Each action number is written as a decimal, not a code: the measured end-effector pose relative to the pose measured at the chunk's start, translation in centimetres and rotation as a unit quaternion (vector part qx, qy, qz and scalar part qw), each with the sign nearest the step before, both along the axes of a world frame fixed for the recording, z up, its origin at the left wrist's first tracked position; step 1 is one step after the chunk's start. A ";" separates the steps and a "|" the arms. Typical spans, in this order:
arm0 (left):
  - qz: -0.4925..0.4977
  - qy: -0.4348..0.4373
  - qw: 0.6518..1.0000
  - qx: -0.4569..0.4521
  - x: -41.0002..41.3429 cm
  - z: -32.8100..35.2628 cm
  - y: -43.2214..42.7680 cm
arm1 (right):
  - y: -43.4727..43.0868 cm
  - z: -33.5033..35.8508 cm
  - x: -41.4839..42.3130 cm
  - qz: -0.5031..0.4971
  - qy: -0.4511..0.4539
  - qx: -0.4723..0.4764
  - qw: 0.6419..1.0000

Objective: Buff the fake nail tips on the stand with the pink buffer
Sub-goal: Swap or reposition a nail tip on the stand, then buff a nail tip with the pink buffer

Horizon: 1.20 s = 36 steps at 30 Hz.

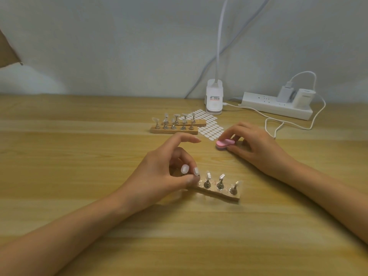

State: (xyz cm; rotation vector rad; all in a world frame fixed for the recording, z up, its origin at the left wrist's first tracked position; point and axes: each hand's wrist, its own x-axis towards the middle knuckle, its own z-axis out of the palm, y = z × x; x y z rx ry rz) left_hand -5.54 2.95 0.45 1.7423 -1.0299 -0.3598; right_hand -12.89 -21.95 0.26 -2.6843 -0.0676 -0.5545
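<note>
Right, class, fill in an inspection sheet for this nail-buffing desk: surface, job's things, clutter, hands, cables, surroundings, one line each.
Surface: light wooden table.
Job's things: near stand carrying nail tips on metal pegs; pink buffer beyond it to the right.
Clutter: two more stands further back; sheet of white tabs beside them.
Hands: left hand pinches the near stand's left end; right hand grips the pink buffer.
Cables: white cable loops from a plug in the power strip across the table.
Surroundings: pale wall; white clamp lamp at the table's back edge.
</note>
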 end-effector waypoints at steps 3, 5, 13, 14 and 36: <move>0.002 -0.013 1.000 0.008 0.4 0.1 0.5 | 0.2 0.2 -0.2 -0.002 0.003 0.047 0.999; 0.004 -0.019 1.000 0.016 0.5 0.1 0.6 | 0.2 0.4 -0.3 -0.004 0.001 0.083 0.997; 0.005 -0.059 0.998 0.028 -0.6 0.4 -0.4 | -0.8 0.3 0.0 -0.016 -0.003 0.264 0.964; 0.005 -0.059 0.998 0.025 -0.6 0.5 -0.5 | -1.0 0.2 0.1 -0.014 -0.004 0.272 0.962; -0.036 -0.379 0.922 0.065 -1.2 1.3 -0.5 | -0.8 0.2 -0.1 0.020 -0.011 0.314 0.949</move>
